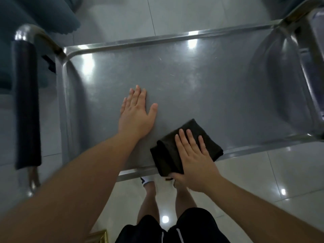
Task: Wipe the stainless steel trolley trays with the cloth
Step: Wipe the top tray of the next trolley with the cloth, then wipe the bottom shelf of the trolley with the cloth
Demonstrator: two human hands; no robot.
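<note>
A right hand (pixel 194 158) lies flat, fingers straight and slightly spread, pressing a folded black cloth (pixel 175 151) onto the top tray (pixel 201 88) of a stainless steel trolley. The cloth sits at the tray's near edge, right of centre, its lower end overlapping the raised rim (pixel 136 172) closest to the person; the thumb of that hand is tucked out of sight at the cloth's near end. The left hand (pixel 136 114) rests palm down on the bare metal just left of the cloth and apart from it, fingers extended and close together, thumb splayed toward the right.

Ceiling lights glint off the tray's dull grey surface, which carries faint scratches and smears near its middle. At the left end, the trolley's tubular push handle (pixel 26 102) stands wrapped in a dark grip, with bare polished steel showing above and below it. At the right end, the bright metal frame (pixel 308 71) rises from the tray's corners.

Below the near rim, the person's bare legs, black shorts (pixel 175 228) and white shoes (pixel 148 181) show against a glossy pale tiled floor (pixel 280 172). A teal fabric object (pixel 35 13) fills the upper left corner.
</note>
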